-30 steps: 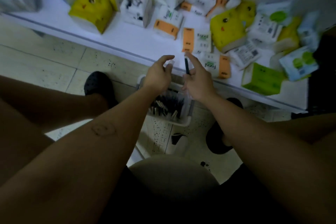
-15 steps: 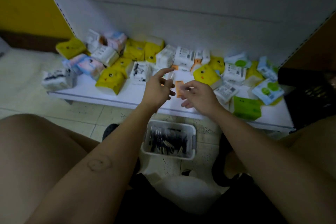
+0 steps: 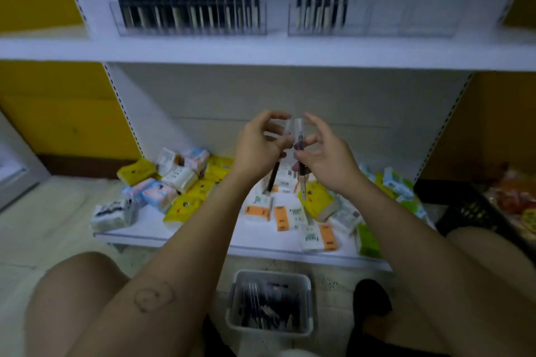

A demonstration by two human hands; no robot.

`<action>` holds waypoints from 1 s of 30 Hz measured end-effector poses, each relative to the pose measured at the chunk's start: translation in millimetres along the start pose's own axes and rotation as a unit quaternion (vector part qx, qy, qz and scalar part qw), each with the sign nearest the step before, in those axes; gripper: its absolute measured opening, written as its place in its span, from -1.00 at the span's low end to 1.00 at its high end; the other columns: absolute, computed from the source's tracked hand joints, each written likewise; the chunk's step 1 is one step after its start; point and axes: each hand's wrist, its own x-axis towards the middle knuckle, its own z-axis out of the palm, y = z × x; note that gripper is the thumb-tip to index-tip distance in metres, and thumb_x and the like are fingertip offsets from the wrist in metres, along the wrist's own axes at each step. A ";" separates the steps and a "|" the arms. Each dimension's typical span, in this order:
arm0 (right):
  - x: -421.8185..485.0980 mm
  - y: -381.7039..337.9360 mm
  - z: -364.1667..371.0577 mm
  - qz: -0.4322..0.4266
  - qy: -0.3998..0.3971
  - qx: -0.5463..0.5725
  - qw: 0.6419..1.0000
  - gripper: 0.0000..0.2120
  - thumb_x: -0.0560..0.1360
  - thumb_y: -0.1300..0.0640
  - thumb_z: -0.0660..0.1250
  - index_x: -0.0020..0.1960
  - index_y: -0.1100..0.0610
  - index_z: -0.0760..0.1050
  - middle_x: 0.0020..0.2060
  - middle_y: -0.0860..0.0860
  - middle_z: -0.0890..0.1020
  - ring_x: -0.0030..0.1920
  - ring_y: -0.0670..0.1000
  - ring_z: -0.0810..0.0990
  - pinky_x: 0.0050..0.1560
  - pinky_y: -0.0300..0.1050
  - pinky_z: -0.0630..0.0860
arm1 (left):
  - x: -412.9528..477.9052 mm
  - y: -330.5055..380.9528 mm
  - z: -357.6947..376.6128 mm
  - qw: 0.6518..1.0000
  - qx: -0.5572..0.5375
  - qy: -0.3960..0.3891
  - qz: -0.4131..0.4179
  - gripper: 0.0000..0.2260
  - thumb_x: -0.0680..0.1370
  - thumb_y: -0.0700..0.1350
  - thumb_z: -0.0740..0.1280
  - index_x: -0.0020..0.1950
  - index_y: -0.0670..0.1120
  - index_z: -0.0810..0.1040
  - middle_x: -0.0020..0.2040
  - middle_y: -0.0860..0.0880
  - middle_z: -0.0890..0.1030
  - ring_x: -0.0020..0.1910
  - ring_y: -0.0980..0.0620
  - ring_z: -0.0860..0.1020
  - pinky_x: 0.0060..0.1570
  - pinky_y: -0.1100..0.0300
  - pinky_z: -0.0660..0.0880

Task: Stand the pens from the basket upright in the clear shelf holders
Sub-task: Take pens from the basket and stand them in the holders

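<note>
A: Nearest entry?
B: Basket [image 3: 271,273] on the floor, loose pens [image 3: 266,309] inside.
A: Middle?
B: Left hand [image 3: 258,148] pinches one dark pen [image 3: 273,177]; right hand [image 3: 324,153] pinches a second pen [image 3: 301,175]. The two pens are near-upright and close together.
A: Farthest?
B: Left holder [image 3: 191,32] looks full; right holder [image 3: 406,23] is part bare.
A: Step?
B: Transfer, probably. The next move calls for a reach up and seating each pen upright in the bare part.
</note>
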 end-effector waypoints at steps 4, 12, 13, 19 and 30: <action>1.7 -52.1 -29.5 -0.073 0.025 0.001 0.997 -0.45 0.53 0.30 0.34 0.36 -0.20 0.36 -0.12 0.12 0.53 -0.31 0.11 0.70 -0.23 0.02 0.65 | 11.2 54.3 0.6 0.997 -0.009 -0.009 0.079 -0.73 0.49 -0.24 0.43 0.13 0.03 0.58 -0.06 -0.15 0.57 -0.19 -0.11 0.65 -0.29 0.13 0.60; 17.3 -135.9 -84.4 -0.163 0.147 -0.032 0.975 -0.70 0.56 0.16 0.32 0.24 -0.09 0.45 -0.26 0.02 0.63 -0.38 -0.03 0.67 -0.18 0.09 0.65 | 36.5 151.5 5.3 0.985 -0.092 0.007 0.143 -0.77 0.55 -0.19 0.36 0.17 0.05 0.58 -0.01 -0.11 0.61 -0.15 0.00 0.66 -0.20 0.17 0.62; 20.2 -144.4 -91.0 -0.168 0.150 -0.032 0.974 -0.70 0.55 0.17 0.34 0.24 -0.07 0.45 -0.25 0.01 0.63 -0.36 -0.04 0.67 -0.18 0.07 0.65 | 41.5 162.1 5.5 0.985 -0.088 0.004 0.150 -0.77 0.56 -0.20 0.36 0.17 0.03 0.59 -0.01 -0.13 0.61 -0.12 -0.02 0.66 -0.18 0.16 0.62; 41.8 -183.7 -128.3 -0.205 0.161 -0.042 0.965 -0.68 0.50 0.24 0.40 0.14 -0.07 0.45 -0.10 0.04 0.61 -0.24 -0.03 0.67 -0.27 -0.21 0.59 | 71.4 228.5 3.4 0.976 -0.056 -0.007 0.209 -0.78 0.51 -0.20 0.40 0.12 0.04 0.58 -0.08 -0.08 0.65 -0.09 -0.03 0.65 -0.08 0.08 0.63; 97.4 -245.7 -169.0 -0.207 0.175 -0.015 0.962 -0.74 0.59 0.27 0.23 0.15 -0.04 0.46 -0.05 0.11 0.61 -0.19 -0.04 0.68 -0.13 0.15 0.62 | 137.0 284.4 7.7 0.963 -0.032 0.029 0.267 -0.79 0.47 -0.20 0.45 0.07 -0.01 0.59 -0.16 -0.03 0.69 -0.15 0.05 0.67 -0.04 -0.01 0.63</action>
